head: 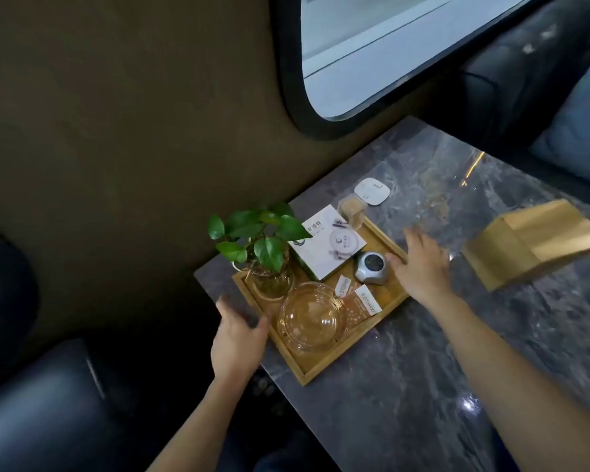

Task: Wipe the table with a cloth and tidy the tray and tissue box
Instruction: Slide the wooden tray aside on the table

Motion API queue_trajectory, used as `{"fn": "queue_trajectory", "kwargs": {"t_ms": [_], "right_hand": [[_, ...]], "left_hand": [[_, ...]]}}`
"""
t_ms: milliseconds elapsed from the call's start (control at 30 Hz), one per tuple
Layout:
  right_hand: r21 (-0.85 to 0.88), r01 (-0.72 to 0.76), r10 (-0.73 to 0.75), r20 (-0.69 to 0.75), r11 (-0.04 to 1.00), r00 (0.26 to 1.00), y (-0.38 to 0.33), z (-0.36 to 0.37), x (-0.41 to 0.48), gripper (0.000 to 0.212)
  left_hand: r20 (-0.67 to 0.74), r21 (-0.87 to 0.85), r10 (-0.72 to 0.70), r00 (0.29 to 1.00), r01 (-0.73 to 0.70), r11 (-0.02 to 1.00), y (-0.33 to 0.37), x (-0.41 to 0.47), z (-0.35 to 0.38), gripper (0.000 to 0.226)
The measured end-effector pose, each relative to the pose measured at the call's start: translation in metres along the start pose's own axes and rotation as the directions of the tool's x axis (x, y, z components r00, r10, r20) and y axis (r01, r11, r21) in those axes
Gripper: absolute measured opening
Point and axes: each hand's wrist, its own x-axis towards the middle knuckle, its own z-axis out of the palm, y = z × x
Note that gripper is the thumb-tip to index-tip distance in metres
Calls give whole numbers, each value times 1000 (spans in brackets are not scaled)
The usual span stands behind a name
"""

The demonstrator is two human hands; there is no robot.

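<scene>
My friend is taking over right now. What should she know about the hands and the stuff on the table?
Left hand: open, at the near left rim of the wooden tray, holding nothing.
Right hand: open, at the tray's right rim beside the small silver gadget.
The tray sits at the table's wall-side corner, holding a plant, glass bowl, white box and packets.
The wooden tissue box lies tilted, apart to the right.
No cloth is in view, so I can't tell if wiping is done. Left: straighten the tray and tissue box.

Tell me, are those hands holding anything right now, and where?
Both hands, left and right, are open at opposite edges of the tray; a firm grip cannot be told.
</scene>
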Motion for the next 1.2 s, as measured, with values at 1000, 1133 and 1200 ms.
{"fn": "queue_trajectory", "kwargs": {"t_ms": [1000,1133,1200], "right_hand": [[-58,10,-11,-2,998,1000,20,29,38,26],[-57,15,-16,-27,998,999,27,20,56,26],[-47,-1,-1,-43,999,999,30,17,66,27]], "left_hand": [[108,139,-41,993,25,990,12,9,36,15],[101,122,-17,995,5,992,30,17,40,14],[102,121,1,995,-14,993,41,27,43,13]]}}
